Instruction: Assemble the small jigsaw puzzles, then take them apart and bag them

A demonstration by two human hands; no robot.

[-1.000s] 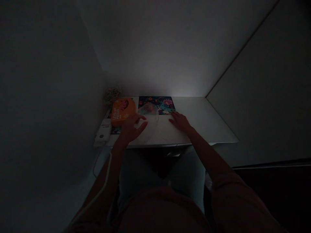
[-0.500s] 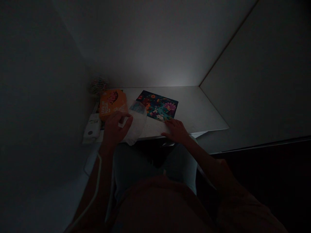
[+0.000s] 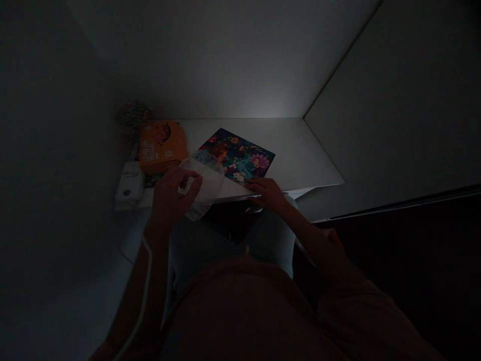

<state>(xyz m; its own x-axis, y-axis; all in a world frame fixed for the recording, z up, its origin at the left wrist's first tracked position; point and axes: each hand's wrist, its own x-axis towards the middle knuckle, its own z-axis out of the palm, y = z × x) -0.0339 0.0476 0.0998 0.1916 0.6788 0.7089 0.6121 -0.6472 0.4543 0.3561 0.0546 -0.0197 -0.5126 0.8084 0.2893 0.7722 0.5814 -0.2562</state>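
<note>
The picture is dim. My left hand (image 3: pixel 175 190) is curled, thumb and fingers brought together at the near edge of a clear plastic bag (image 3: pixel 206 178), which it appears to grip. The bag hangs past the table's front edge and covers the left corner of a colourful puzzle picture (image 3: pixel 240 155) with animals on a dark ground. My right hand (image 3: pixel 268 193) lies with fingers stretched out at the puzzle's near edge, touching its lower corner and the table's front edge. An orange puzzle box (image 3: pixel 163 148) sits just beyond my left hand.
A white device (image 3: pixel 130 183) with a round mark stands left of the box on the white table (image 3: pixel 296 150). Behind it is a blurred multicoloured bundle (image 3: pixel 135 113). A pale cable (image 3: pixel 145 301) runs along my left forearm. Walls border the table behind and at right.
The whole view has shifted, so the table and things sit higher and further left. My left hand and the bag have lifted slightly; my right hand stays by the puzzle's near edge.
</note>
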